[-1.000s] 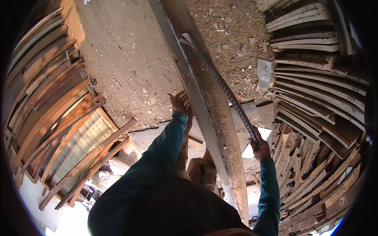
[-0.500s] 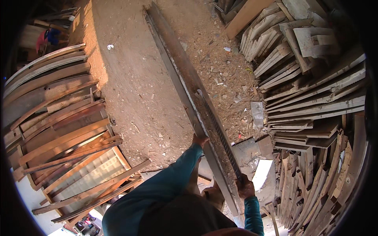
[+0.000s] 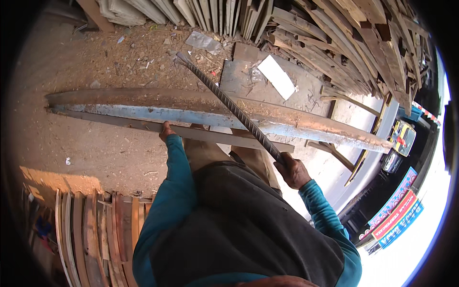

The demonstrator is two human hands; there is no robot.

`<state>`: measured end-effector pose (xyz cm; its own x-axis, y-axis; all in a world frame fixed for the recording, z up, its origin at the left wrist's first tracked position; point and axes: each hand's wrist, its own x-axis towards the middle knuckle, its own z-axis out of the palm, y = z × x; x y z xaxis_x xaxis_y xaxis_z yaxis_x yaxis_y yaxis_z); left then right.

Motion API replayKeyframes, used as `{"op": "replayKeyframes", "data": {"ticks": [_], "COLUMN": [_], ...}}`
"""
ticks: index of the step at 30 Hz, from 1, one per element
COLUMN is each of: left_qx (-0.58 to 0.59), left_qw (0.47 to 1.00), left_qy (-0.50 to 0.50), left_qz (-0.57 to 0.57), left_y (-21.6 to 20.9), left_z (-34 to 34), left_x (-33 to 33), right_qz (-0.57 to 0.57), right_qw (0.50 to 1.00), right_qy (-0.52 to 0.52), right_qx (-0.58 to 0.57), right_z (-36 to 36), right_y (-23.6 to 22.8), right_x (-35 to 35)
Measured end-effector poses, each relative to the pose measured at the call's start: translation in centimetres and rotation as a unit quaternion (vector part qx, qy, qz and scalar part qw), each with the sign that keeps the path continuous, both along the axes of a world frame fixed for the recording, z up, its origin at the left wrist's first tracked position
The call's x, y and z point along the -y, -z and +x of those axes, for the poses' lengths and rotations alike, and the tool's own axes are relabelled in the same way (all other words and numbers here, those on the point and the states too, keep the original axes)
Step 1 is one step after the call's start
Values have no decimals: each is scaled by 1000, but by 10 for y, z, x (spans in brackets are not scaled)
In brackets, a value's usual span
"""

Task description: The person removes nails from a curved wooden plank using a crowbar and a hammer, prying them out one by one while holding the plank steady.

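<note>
A long brown wooden beam with a flaking blue-white painted side lies crosswise in front of me, wood dust along its top. Against its near side runs a thin grey plank. My left hand grips the plank's edge left of the middle. My right hand is closed round the lower end of a ribbed steel bar. The bar slants up to the left across plank and beam, its flattened tip beyond the beam's far side. Whether the bar touches the beam I cannot tell.
Stacked boards stand along the far side, with more rough timber at the far right. A wood stack is at the near left. Wood scraps litter the dirt floor, near a white sheet. Vehicles stand outside at right.
The view has turned, so the beam now runs across instead of away from me. The bar has swung up from along the beam to cross it. My left hand stays on the plank.
</note>
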<state>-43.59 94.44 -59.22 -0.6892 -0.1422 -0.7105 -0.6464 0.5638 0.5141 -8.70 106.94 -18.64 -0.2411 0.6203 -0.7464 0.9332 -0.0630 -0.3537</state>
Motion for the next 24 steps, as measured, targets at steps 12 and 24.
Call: {"op": "replayKeyframes", "data": {"ticks": [12, 24], "left_qx": [-43, 172], "left_qw": [968, 966], "left_qy": [200, 167], "left_qz": [148, 96], "left_y": [-43, -77], "left_z": [104, 265], "left_x": [-77, -132], "right_qz": [-35, 52], "right_qw": [972, 947], "right_qy": [225, 310], "right_qx": [-61, -64], "right_z": [155, 298], "right_y": [-19, -31], "right_x": [93, 132]}}
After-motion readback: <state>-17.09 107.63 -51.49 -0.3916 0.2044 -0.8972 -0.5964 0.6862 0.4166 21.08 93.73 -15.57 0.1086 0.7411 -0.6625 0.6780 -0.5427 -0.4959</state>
